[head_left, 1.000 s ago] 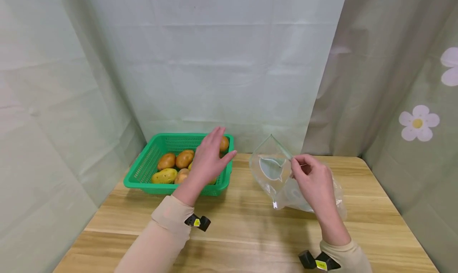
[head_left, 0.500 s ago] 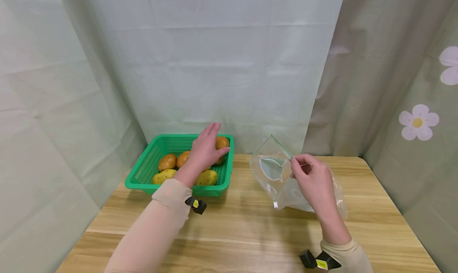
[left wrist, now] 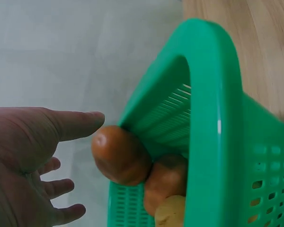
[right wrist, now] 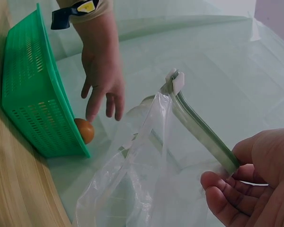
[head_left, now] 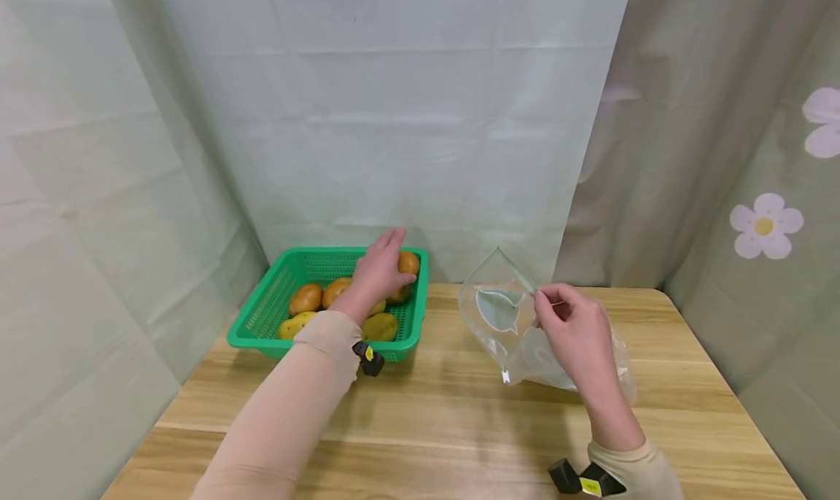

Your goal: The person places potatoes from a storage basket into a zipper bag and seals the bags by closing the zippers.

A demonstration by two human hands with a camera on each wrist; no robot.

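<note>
Potato: we see the brown potato (head_left: 407, 264) in the far right corner of the green basket (head_left: 262, 318).
Left hand (head_left: 377, 270): ours, fingers spread wide, just over that potato.
Right hand (head_left: 572, 332): we pinch the clear zip bag (head_left: 499, 310) by its rim, upright on the wooden table (head_left: 459, 420).

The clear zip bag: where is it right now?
In the head view the clear zip bag stands on the wooden table, right of the green basket, its top edge pinched by the right hand.
</note>
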